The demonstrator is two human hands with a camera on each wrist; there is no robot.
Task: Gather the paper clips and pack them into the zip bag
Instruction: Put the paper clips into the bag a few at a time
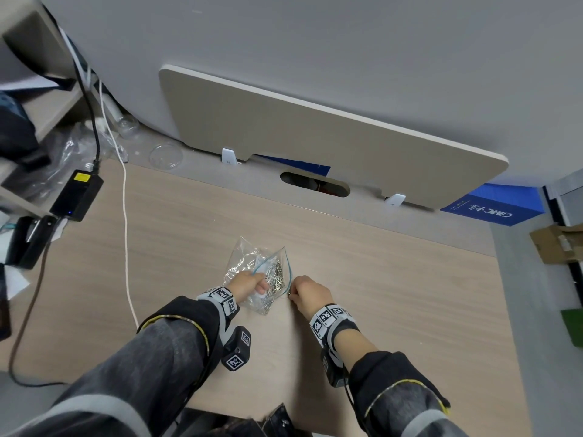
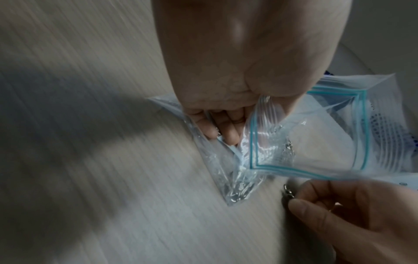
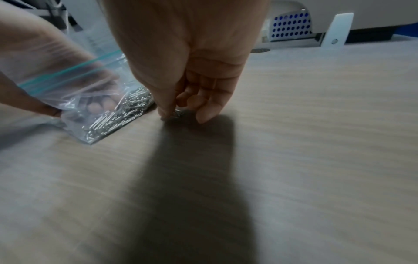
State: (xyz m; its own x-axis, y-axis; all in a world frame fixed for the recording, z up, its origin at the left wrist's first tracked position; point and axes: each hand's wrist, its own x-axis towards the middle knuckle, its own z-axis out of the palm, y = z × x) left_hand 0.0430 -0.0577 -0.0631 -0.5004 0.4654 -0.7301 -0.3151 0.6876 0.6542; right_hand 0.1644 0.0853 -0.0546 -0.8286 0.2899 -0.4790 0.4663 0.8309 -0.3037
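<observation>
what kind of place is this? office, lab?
Probably an office desk: a wood-grain desk with a cable cutout, a clipped-on privacy panel, and a power adapter beside cluttered shelving.

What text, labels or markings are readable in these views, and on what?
"CIMC", upside down, followed by characters too small to read: blue box at the desk's far right.
Yellow label on the black power adapter: too small to read.
Square black-and-white coded markers, no words: wrist bands.
Zip bag: no readable print.

It looked like an office workstation: a wood-grain worktop [image 1: 195, 228] with a cable cutout [image 1: 315, 183], a beige privacy panel [image 1: 315, 134] clamped along its back edge, a black power adapter [image 1: 76, 195], and cluttered shelving [image 1: 47, 99] alongside.
</observation>
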